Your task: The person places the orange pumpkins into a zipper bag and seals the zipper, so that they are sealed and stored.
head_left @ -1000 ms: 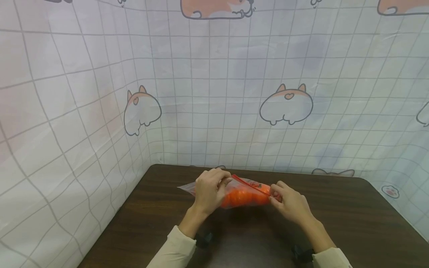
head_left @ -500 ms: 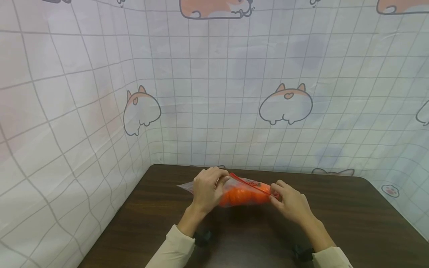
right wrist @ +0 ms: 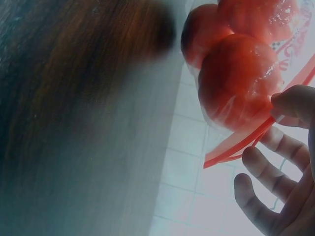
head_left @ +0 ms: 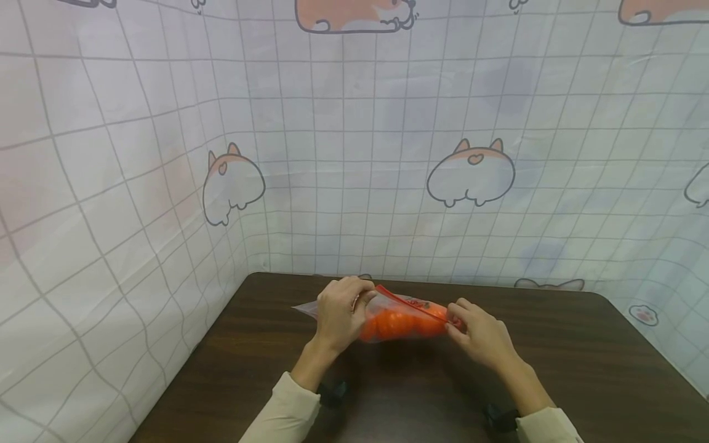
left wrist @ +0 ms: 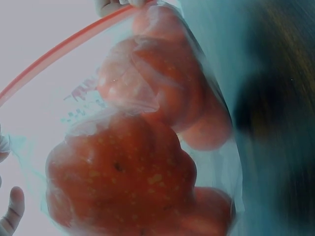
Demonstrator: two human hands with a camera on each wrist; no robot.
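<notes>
Dark table bears a bag; left hand has slid slightly along its red strip, right hand still pinching the end

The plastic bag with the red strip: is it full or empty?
Full. The plastic bag bulges with round orange-red fruits, seen pressed against its clear wall in both wrist views; their exact count cannot be told.
</notes>
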